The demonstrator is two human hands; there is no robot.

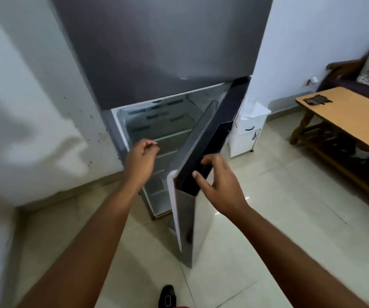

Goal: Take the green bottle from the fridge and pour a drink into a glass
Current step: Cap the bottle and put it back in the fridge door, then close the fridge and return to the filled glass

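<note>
A grey two-door fridge (156,52) stands ahead, and its lower door (185,207) is swung partly open toward me. Inside, the white compartment (156,127) shows only bare shelves; I see no green bottle and no glass. My left hand (140,158) hovers in front of the open compartment with fingers curled together and nothing in them. My right hand (221,185) holds the black handle strip (214,141) at the top edge of the open door, thumb on its front and fingers over the top.
A white wall hems the fridge on the left. A small white cabinet (245,134) stands just right of the fridge behind the open door. A wooden table (345,114) and a dark sofa (356,81) are at the right. My shoe (167,296) is on the tiled floor below.
</note>
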